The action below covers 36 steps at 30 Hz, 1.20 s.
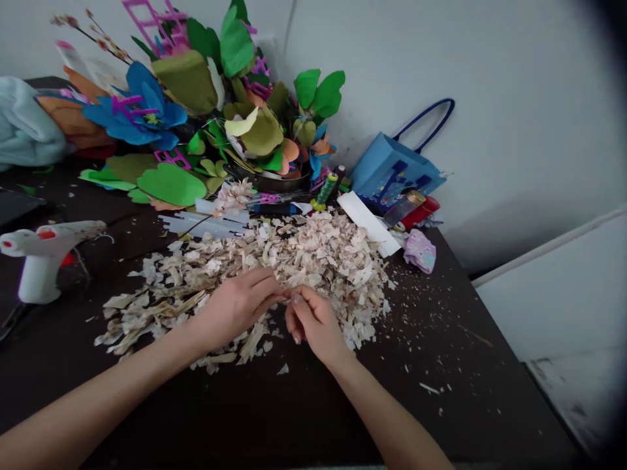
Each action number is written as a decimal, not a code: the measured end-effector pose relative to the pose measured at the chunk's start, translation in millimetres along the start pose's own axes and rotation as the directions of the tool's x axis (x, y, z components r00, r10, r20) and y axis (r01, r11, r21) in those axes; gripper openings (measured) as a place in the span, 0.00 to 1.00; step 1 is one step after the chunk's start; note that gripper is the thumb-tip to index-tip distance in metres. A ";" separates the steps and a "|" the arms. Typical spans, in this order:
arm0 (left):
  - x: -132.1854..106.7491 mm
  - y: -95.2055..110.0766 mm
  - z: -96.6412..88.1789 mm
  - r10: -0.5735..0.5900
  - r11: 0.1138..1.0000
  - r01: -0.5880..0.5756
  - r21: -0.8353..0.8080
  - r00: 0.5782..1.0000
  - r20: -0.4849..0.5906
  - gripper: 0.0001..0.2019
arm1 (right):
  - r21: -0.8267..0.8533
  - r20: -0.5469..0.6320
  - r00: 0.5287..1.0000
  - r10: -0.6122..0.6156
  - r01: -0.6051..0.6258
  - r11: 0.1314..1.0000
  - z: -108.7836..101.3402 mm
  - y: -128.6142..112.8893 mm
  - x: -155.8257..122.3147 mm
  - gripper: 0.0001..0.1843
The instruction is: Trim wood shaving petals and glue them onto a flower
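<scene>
Forearms (93,418) cross the dark tabletop (431,405); curled hands (235,308) (315,324) pinch wood shavings (304,261) at the pile's near edge.

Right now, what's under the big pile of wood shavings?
The dark tabletop shows around the wood shavings, but whatever lies right beneath them is covered and can't be seen.

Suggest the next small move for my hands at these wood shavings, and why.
I'd probably ease the left hand and right hand slightly apart, lifting them clear of the pile of pale wood shavings. They meet at the fingertips over its near edge, seemingly pinching something thin, and the loose pile could easily scatter.
</scene>
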<state>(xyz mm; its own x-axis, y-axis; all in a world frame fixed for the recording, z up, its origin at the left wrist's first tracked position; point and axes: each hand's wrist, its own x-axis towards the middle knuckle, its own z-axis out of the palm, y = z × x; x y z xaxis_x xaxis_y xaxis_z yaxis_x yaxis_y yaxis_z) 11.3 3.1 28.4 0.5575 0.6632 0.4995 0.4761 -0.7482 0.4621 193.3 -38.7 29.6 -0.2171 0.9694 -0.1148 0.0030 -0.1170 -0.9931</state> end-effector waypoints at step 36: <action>-13.1 -48.2 -32.4 -0.454 0.840 0.506 0.194 0.852 -0.260 0.12 | -0.655 -0.059 0.969 -0.241 0.145 0.742 -46.0 -15.6 -2.9 0.08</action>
<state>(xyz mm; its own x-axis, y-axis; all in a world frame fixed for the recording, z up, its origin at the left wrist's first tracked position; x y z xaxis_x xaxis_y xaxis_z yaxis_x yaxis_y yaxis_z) -41.0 31.1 23.3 0.0823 0.9098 0.4067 0.8140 -0.2968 0.4993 238.8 -29.7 44.4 -0.1537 0.9799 0.1269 0.6098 0.1951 -0.7682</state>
